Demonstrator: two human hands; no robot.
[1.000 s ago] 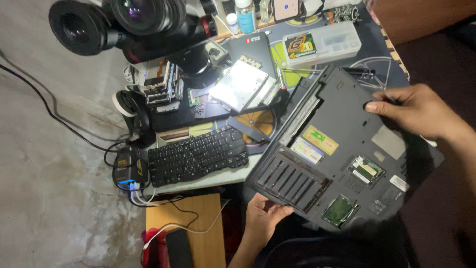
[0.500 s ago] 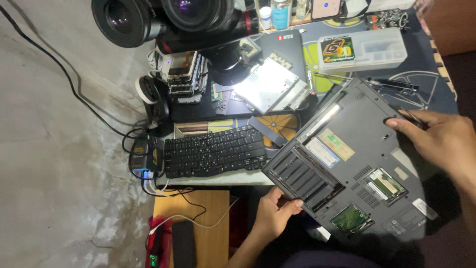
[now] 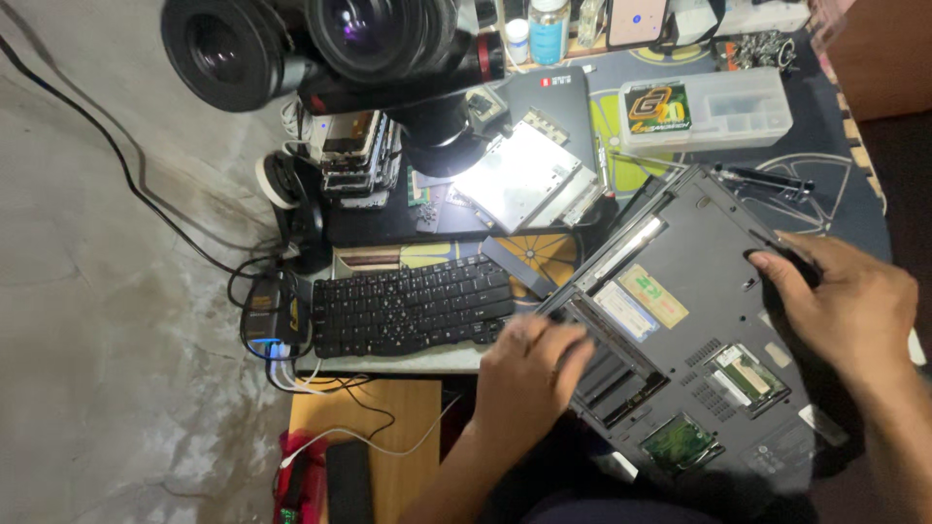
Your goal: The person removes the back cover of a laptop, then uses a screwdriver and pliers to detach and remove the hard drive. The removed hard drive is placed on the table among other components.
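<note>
I see the laptop (image 3: 694, 330) lying upside down, its base up, tilted so its long axis runs from upper left to lower right across the worktop (image 3: 854, 184) edge and toward me. My left hand (image 3: 529, 374) lies flat over the empty battery bay at the near-left edge, fingers loosely spread, clasping nothing I can make out. My right hand (image 3: 840, 306) rests on the far-right edge, fingers curled over it; whether it pinches anything I cannot tell. The keyboard (image 3: 408, 306) sits just left of the laptop, a drive tray (image 3: 529, 180) beyond. Room is tight left; open space lies right and toward me.
</note>
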